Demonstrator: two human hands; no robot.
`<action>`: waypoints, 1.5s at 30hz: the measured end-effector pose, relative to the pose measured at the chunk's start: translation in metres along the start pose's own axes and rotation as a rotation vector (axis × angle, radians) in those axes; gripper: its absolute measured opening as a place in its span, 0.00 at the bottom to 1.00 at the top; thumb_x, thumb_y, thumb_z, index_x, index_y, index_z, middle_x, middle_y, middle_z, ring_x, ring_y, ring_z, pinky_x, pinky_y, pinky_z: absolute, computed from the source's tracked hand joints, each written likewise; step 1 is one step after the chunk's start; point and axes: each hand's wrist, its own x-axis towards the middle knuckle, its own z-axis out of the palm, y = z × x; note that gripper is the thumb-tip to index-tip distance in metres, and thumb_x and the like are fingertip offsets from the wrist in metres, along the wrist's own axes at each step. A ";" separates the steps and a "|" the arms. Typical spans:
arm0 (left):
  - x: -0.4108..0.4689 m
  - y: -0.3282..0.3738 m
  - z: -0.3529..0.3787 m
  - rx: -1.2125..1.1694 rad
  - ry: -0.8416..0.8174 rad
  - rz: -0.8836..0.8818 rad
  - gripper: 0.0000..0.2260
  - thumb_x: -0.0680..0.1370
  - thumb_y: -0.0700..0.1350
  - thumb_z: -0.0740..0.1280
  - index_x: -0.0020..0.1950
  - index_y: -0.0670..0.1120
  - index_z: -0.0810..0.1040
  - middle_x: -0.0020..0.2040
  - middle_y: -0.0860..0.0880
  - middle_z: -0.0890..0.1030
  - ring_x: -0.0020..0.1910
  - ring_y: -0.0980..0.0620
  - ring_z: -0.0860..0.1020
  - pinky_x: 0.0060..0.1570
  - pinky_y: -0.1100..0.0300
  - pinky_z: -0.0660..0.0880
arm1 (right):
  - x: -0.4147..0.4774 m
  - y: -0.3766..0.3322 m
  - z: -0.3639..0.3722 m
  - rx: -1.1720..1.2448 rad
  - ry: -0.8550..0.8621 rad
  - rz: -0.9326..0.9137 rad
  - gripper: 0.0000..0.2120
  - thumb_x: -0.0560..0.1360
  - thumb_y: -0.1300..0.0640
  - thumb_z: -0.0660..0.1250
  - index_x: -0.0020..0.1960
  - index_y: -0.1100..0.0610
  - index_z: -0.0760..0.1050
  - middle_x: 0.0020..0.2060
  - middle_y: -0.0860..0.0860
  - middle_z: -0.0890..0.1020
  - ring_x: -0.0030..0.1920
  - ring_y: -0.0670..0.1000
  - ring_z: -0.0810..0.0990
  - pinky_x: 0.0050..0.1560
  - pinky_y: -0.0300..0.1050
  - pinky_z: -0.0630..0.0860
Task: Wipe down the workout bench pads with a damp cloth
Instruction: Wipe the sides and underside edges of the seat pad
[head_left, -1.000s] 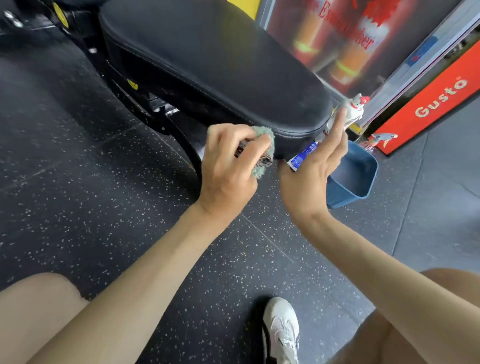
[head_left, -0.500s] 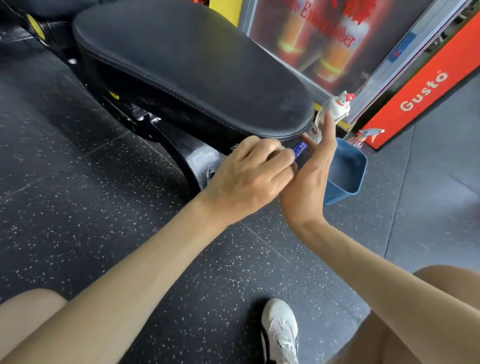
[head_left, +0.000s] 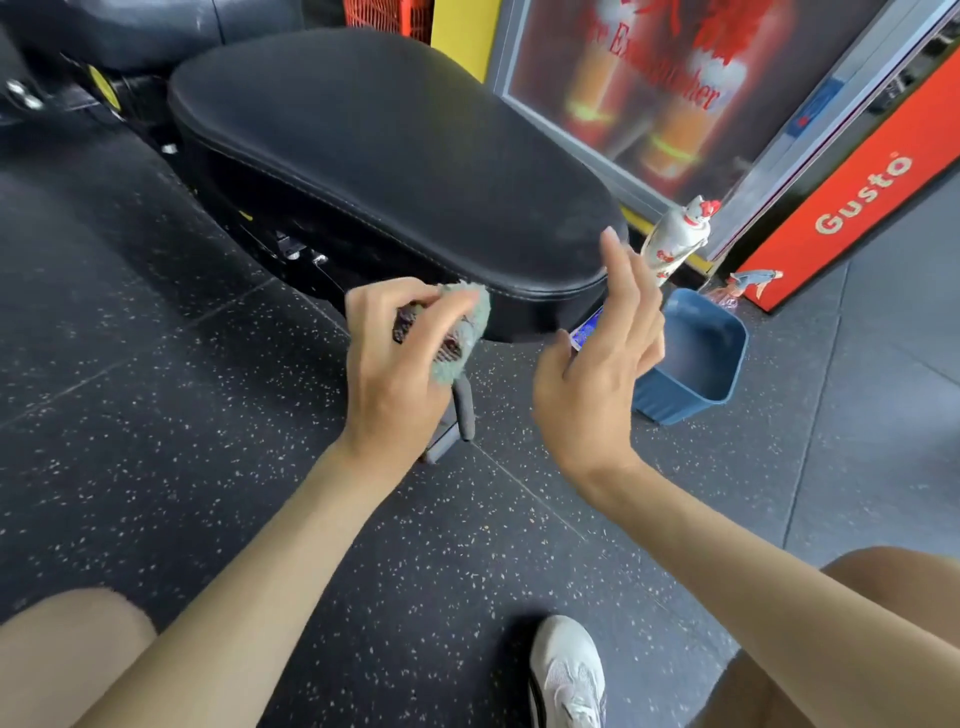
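The left hand (head_left: 395, 364) grips a bunched green cloth (head_left: 467, 332) just at the pad's (head_left: 389, 171) near edge, beside its side wall rather than on its top. The right hand (head_left: 597, 374) hangs open at the pad's rounded end, fingers loosely spread, apparently holding nothing. The pad top shows no wet streaks and a dull grey haze near that end, so the wiping seems barely begun: top and sides likely remain. A blue bin (head_left: 727, 364) stands beyond the pad's end.

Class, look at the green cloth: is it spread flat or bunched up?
Bunched up: the left hand grips the cloth as a crumpled wad, folds showing between its fingers.
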 end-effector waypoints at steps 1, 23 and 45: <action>-0.002 0.004 0.002 -0.035 0.025 -0.127 0.13 0.76 0.32 0.64 0.58 0.44 0.74 0.53 0.46 0.68 0.50 0.44 0.71 0.48 0.54 0.74 | -0.002 -0.003 0.001 -0.033 -0.016 -0.071 0.43 0.62 0.74 0.60 0.74 0.52 0.56 0.71 0.57 0.63 0.70 0.46 0.58 0.67 0.44 0.51; 0.013 0.008 0.002 -0.092 0.223 -0.555 0.12 0.71 0.26 0.64 0.52 0.34 0.77 0.49 0.48 0.69 0.47 0.49 0.73 0.49 0.63 0.73 | -0.002 -0.033 0.030 -0.379 -0.154 -0.452 0.39 0.68 0.68 0.66 0.76 0.55 0.58 0.76 0.51 0.60 0.76 0.49 0.53 0.71 0.54 0.34; 0.018 -0.040 -0.016 -0.027 0.232 -0.641 0.12 0.68 0.25 0.63 0.48 0.36 0.78 0.46 0.46 0.71 0.42 0.54 0.73 0.45 0.72 0.71 | -0.002 -0.040 0.040 -0.519 -0.079 -0.479 0.33 0.72 0.67 0.65 0.75 0.56 0.61 0.74 0.51 0.65 0.75 0.51 0.55 0.72 0.54 0.34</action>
